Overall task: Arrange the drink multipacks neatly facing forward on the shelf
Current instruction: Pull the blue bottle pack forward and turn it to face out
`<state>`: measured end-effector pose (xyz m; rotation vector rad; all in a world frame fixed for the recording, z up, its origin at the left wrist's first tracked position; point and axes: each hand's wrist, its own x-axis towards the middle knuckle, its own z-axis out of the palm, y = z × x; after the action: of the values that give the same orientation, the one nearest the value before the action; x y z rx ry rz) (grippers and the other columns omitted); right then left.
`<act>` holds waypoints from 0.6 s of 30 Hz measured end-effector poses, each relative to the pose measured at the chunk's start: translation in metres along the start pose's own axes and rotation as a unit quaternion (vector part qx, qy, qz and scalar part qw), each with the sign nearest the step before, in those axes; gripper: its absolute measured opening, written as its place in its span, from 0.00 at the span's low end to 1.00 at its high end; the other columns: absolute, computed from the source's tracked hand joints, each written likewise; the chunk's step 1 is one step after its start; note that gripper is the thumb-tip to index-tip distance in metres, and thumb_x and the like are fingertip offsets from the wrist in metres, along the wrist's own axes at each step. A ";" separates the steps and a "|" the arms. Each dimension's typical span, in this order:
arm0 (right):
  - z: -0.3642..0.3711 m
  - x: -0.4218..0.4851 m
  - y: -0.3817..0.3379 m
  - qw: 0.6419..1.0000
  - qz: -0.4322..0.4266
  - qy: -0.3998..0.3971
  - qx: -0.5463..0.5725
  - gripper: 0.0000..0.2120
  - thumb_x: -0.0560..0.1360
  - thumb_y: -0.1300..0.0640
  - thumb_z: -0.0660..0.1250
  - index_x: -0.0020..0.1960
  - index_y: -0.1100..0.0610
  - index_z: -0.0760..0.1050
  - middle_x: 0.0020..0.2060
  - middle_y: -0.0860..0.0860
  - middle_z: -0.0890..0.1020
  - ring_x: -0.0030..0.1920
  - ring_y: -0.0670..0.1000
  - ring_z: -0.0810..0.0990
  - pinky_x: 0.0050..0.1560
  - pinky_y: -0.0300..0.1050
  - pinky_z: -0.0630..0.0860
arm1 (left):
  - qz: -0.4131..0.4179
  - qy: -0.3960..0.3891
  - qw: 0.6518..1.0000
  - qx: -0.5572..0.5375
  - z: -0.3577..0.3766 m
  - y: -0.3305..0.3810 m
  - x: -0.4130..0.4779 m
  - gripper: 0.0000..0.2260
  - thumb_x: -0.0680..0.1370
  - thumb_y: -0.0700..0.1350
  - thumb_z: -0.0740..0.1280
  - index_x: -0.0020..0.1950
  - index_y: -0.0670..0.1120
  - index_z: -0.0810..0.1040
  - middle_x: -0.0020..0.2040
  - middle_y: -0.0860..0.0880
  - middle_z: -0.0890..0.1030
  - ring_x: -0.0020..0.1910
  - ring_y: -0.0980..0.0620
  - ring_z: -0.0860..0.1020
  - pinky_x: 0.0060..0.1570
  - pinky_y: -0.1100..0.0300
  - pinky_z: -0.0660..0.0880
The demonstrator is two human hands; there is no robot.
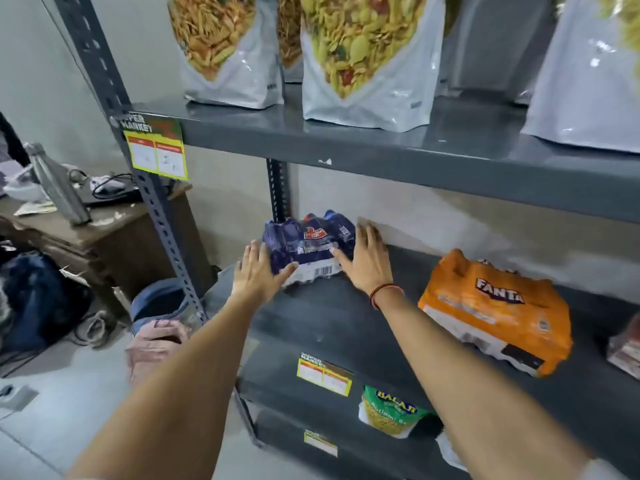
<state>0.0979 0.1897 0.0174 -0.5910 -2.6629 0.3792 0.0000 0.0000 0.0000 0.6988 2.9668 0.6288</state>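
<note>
Multipacks are the game, and the blue multipack [309, 249] sits far back at the left end of the middle shelf [332, 320], close to the wall. Left hand [258, 271] is flat and open against its left side, thumb across the near face. Right hand [367, 259] presses the right side, fingers spread, thumb on the front by the barcode. Neither clenches: it looks like a two-sided squeeze to square the pack up and steer its face forward. Out to the right, well apart, the orange Fanta multipack [495, 311] lies tilted and skewed, likely next in line. At the far right edge, part of another pack [625, 348] peeks in. Above, snack pouches [367, 64] stand upright on the upper shelf [381, 147].
</note>
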 end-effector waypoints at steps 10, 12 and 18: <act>0.045 0.070 0.015 0.915 0.254 -0.066 0.306 0.28 0.75 0.44 0.65 0.64 0.64 0.68 0.63 0.62 0.76 0.62 0.61 0.75 0.58 0.47 0.70 | -0.233 -0.006 0.881 -0.411 0.029 0.015 0.064 0.27 0.71 0.58 0.69 0.60 0.39 0.75 0.57 0.39 0.79 0.54 0.40 0.77 0.53 0.54 0.73; 0.051 0.066 0.022 0.911 0.256 -0.055 0.318 0.27 0.75 0.45 0.66 0.63 0.65 0.69 0.62 0.62 0.76 0.61 0.61 0.75 0.58 0.49 0.71 | -0.224 0.022 0.858 -0.461 0.035 0.016 0.057 0.23 0.70 0.56 0.71 0.59 0.42 0.76 0.55 0.43 0.80 0.51 0.43 0.78 0.53 0.55 0.74; 0.052 0.030 0.028 0.908 0.209 -0.016 0.364 0.23 0.76 0.49 0.65 0.62 0.64 0.68 0.59 0.60 0.77 0.59 0.59 0.76 0.56 0.47 0.71 | -0.128 0.060 0.835 -0.532 0.046 0.010 0.027 0.23 0.72 0.52 0.71 0.65 0.46 0.72 0.58 0.46 0.80 0.56 0.47 0.79 0.60 0.52 0.74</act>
<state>0.0605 0.2190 -0.0289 -0.8837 -2.1462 1.4229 -0.0147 0.0369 -0.0364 0.1331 2.1229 2.0311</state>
